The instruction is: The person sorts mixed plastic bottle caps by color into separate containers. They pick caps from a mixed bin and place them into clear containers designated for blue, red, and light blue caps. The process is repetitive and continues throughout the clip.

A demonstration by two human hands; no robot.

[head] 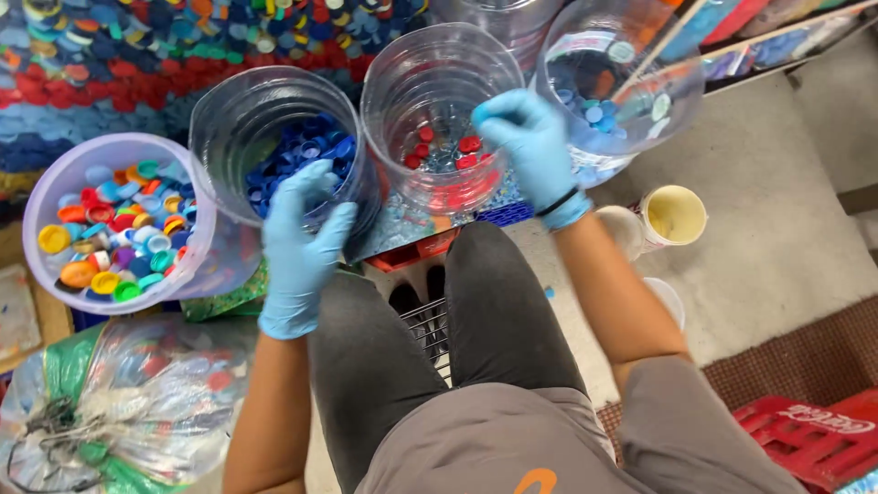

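Both my hands wear light blue gloves. My left hand (305,247) hangs over the near rim of a clear jar (219,137) that holds dark blue bottle caps (306,151), fingers apart and pointing down. My right hand (529,146) reaches over the right rim of the middle clear jar (402,82), which holds a few red caps (468,144); its fingers are curled together and I cannot see a cap in them. A third clear jar (640,91) to the right holds pale blue and white caps.
A purple tub (41,183) of mixed coloured caps stands at the left, a big heap of loose caps (110,64) lies behind the jars. A tied plastic sack (137,402) sits lower left. White cups (674,215) and a red crate (814,439) lie to the right.
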